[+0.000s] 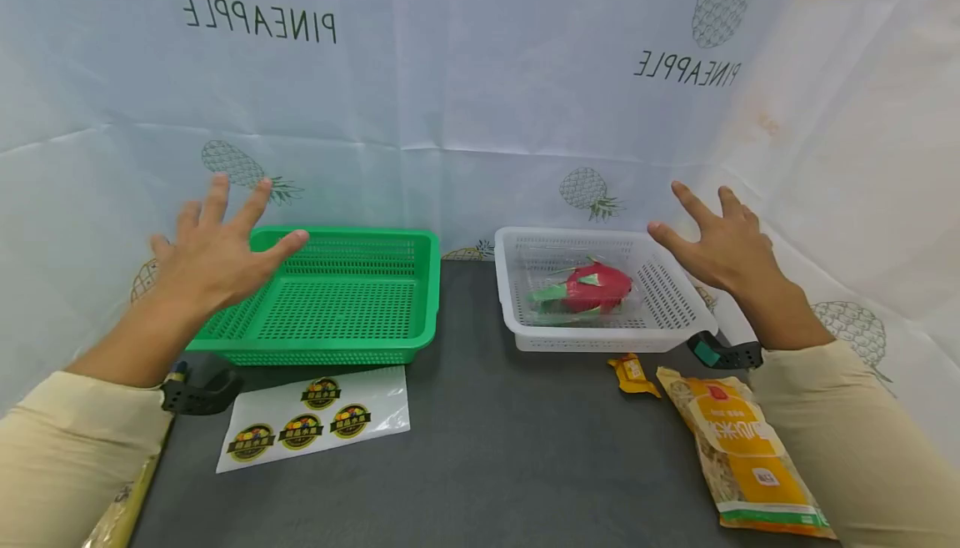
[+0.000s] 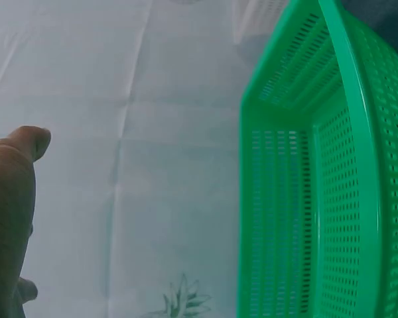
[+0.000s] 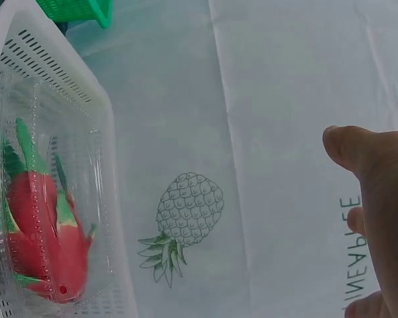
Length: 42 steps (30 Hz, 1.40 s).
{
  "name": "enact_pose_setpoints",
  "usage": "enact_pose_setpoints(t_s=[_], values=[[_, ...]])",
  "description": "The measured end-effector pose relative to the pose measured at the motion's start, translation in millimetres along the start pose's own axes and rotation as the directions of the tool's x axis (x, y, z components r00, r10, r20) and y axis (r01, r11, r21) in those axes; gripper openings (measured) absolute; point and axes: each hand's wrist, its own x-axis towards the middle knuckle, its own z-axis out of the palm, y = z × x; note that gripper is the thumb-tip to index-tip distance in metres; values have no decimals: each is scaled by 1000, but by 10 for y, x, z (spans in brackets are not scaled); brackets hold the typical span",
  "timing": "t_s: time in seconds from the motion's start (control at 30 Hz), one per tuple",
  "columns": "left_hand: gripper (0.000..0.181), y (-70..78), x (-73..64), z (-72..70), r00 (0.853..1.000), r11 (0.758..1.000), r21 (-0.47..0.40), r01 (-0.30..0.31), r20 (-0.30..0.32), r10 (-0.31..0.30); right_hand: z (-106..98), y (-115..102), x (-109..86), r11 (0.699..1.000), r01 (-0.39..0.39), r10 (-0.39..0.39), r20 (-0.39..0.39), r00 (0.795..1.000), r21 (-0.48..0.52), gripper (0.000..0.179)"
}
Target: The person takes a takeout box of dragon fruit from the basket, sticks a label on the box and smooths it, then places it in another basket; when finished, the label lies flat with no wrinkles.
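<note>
My left hand (image 1: 213, 256) is raised over the left end of a green plastic basket (image 1: 431, 298), its fingers spread and holding nothing. Above the right end of a white plastic basket (image 1: 506, 281), my right hand (image 1: 723, 248) is held up with fingers apart, also holding nothing. Inside the white basket lies a red dragon fruit (image 1: 600, 288) with green tips, in a clear plastic box or wrapping. The right wrist view shows the dragon fruit (image 3: 50, 232) beneath the clear plastic. In the left wrist view the green basket (image 2: 361, 132) shows bare slotted walls.
A sheet of round stickers (image 1: 300, 431) lies before the green basket. Near the white basket are a small orange packet (image 1: 632, 374) and a yellow food bag (image 1: 750, 456). A yellow package (image 1: 123, 506) sits by the left sleeve. A pineapple-print cloth (image 1: 487, 72) hangs behind the dark table (image 1: 480, 448).
</note>
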Motion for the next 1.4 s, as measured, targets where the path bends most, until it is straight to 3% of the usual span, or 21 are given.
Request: enact_pose_setpoints(t_s=[0.53,0.97,1.4], values=[[85,278,34,136,1000,999,-23,-29,-1,29,113,53,80,999,-8,8,-13,1000,45,82],[85,467,52,333,998,997,-52,-61,-23,60,190,168,152,999,-20,19,10,1000,50,83],[89,636,59,491,998,996,-79,-48,28,51,319,259,188,999,-35,34,43,999,37,84]])
